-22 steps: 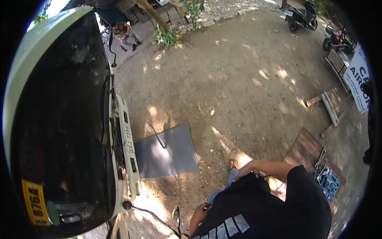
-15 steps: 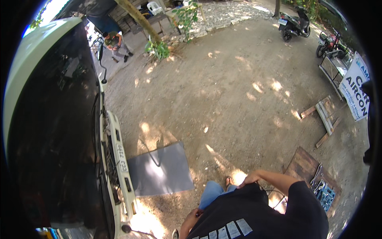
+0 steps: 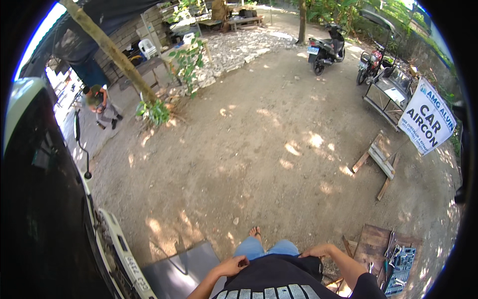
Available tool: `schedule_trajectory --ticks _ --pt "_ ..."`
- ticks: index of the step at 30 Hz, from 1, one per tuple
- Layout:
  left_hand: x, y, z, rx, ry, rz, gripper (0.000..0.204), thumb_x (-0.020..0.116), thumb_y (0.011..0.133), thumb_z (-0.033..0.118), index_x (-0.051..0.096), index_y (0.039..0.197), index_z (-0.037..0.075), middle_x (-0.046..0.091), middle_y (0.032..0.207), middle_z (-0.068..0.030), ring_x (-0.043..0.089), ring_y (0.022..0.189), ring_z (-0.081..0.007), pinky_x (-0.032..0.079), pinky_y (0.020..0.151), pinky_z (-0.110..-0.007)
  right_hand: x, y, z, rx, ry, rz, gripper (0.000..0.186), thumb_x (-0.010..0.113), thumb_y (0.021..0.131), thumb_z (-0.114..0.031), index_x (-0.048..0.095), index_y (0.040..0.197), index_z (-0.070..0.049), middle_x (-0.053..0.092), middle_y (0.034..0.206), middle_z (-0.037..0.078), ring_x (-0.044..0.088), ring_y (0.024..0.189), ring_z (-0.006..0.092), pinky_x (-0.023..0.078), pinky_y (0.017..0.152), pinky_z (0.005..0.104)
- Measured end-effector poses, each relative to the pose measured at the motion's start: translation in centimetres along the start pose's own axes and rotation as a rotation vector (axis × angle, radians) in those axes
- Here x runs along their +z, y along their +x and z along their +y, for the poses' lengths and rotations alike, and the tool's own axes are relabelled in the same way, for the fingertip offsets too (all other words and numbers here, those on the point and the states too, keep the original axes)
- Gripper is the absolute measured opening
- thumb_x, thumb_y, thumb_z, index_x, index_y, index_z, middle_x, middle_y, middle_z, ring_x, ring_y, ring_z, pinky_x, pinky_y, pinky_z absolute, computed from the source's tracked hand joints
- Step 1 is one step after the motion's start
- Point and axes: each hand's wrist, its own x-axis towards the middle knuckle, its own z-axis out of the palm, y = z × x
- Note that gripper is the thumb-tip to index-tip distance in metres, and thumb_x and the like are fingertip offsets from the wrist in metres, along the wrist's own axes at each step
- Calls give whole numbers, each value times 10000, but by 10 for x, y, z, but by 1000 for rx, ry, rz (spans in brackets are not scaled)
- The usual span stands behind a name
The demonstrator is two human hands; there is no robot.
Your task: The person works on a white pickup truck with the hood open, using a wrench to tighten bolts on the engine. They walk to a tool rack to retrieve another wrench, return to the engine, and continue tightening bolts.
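My left hand [image 3: 233, 266] is beside the left edge of my black shirt [image 3: 274, 274], its fingers curled in. Whether anything lies inside those fingers is hidden. At the right side of the shirt's hem, my right hand [image 3: 318, 250] has its fingers closed on the cloth, over the top of my blue jeans [image 3: 285, 247]. One sandalled foot [image 3: 255, 232] shows ahead of my knees.
A dark grey sheet [image 3: 191, 269] lies by the front of a white vehicle [image 3: 117, 239] at left. On a wooden board [image 3: 373, 236] at right are wrenches and a blue tool case [image 3: 400, 264]. Beyond stand a wooden trestle [image 3: 381, 162], banner [image 3: 428, 117], scooter [image 3: 326, 50], and tree [image 3: 114, 55]; a person [image 3: 101, 106] sits far left.
My view has turned left to right and tilted up, so the vehicle sits further left. My left hand has come up beside the shirt; my right hand stays at the hem.
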Motion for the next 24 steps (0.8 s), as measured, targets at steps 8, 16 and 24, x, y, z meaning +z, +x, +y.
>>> schedule_trajectory --ticks 8,16,24 --pt "-142 53 22 -13 93 -189 294 603 925 290 620 1099 53 691 962 -146 659 863 -268 510 770 -367 -51 9 -75 -91 196 68 692 611 888 -572 522 1412 -130 553 1382 119 588 1172 272 531 880 472" --pt "-276 155 47 105 337 -31 272 603 878 247 659 1056 48 687 1001 -196 651 942 -385 518 808 -441 -206 68 -211 -269 -7 130 661 581 900 -590 585 1349 -104 609 1312 99 559 1197 234 454 993 390" --pt "-401 269 -15 -185 -774 792 316 607 957 302 652 991 -9 650 866 -91 603 712 -179 503 651 -313 -371 -36 -500 -904 -623 868 360 627 872 -211 644 1169 -8 693 1044 195 668 997 304 518 868 393"
